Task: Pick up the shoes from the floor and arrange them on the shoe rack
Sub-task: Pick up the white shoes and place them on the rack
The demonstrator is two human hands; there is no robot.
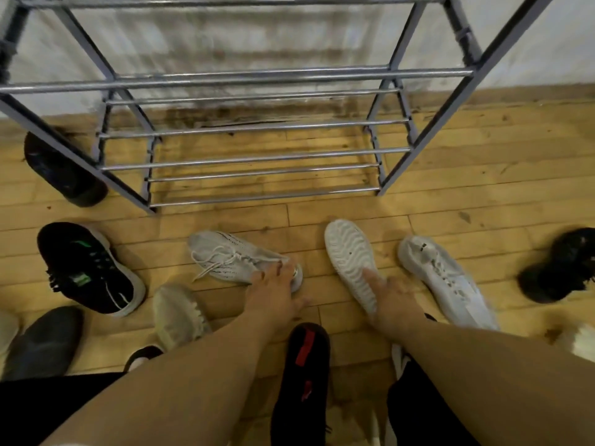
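A metal shoe rack [251,162] with bare rails stands on the wooden floor ahead. In front of it lies a grey laced sneaker [231,257]; my left hand [275,292] grips its heel end. To the right a white shoe [349,255] lies sole-up, and my right hand [391,299] holds its near end, fingers wrapped on the edge. Another white sneaker [444,278] lies just right of it on the floor.
Shoes lie scattered on the floor: a black sneaker with green marks [87,268], a black shoe [61,170] by the rack's left leg, a dark shoe [560,268] far right, a black-and-red shoe [304,378] between my arms, a beige shoe [178,317], a grey one [45,341].
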